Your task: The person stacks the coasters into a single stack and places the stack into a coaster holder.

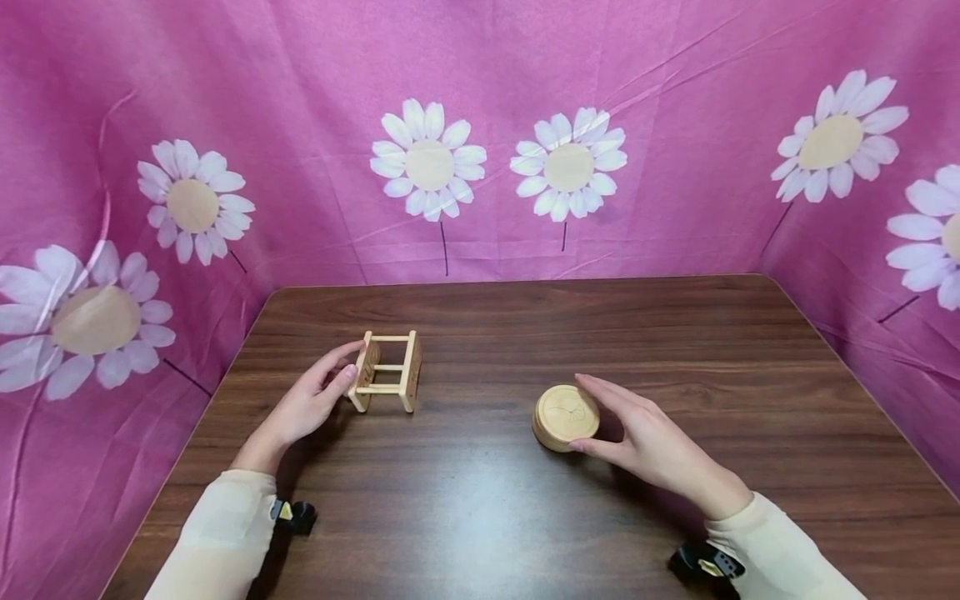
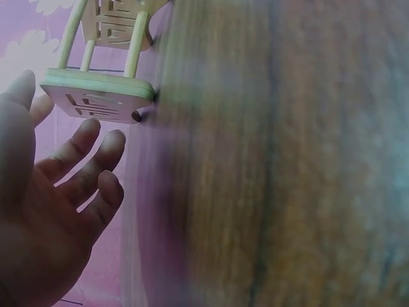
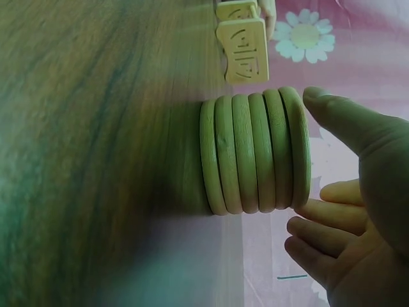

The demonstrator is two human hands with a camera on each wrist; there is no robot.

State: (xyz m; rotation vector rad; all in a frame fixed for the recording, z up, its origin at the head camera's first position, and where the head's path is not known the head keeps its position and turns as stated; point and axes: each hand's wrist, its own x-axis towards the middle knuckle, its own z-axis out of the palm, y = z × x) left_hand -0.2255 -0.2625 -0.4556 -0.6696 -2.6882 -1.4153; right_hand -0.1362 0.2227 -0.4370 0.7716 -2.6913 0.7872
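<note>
A small wooden rack [image 1: 408, 367] with two slotted side panels joined by rods stands on the table at left. My left hand [image 1: 311, 404] is at its left side, thumb and forefinger by the near panel; the left wrist view shows the other fingers [image 2: 86, 163] spread and relaxed. Right of the table's middle stands a stack of round wooden coasters [image 1: 564, 414], several discs high [image 3: 255, 153]. My right hand [image 1: 652, 437] reaches to its right side, thumb and fingers fairly straight at the top disc's edge. Whether they press on it, I cannot tell.
Both things stand on a dark wood-grain table [image 1: 480, 517], with a gap between them. A pink cloth [image 1: 495, 67] printed with white daisies hangs behind the table and along its sides. Light glares off the table's front middle.
</note>
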